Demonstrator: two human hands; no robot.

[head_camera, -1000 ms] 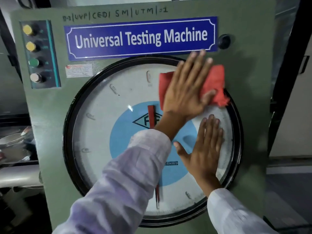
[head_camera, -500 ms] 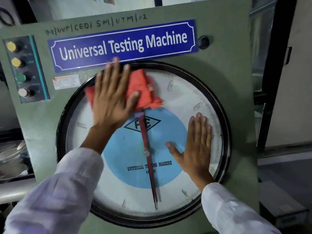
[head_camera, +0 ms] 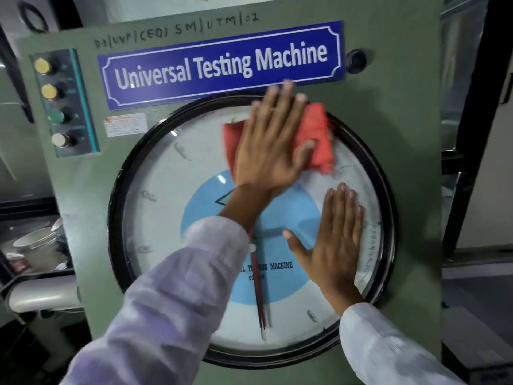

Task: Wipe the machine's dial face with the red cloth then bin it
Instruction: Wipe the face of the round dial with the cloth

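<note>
The left hand (head_camera: 270, 145), fingers spread flat, presses the red cloth (head_camera: 315, 140) against the dial face (head_camera: 166, 218) near one o'clock, under the blue "Universal Testing Machine" nameplate (head_camera: 222, 65). The right hand (head_camera: 333, 243), open-palmed, lies flat at four o'clock. The left sleeve (head_camera: 172, 295) hides part of the red pointer (head_camera: 259, 301); the button panel (head_camera: 59, 101) sits beyond ten o'clock.

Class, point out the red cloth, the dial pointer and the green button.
red cloth (head_camera: 316, 140), head view, bare fold right of the hand
dial pointer (head_camera: 258, 287), head view, lower shaft
green button (head_camera: 56, 117), head view, cap centre
</note>
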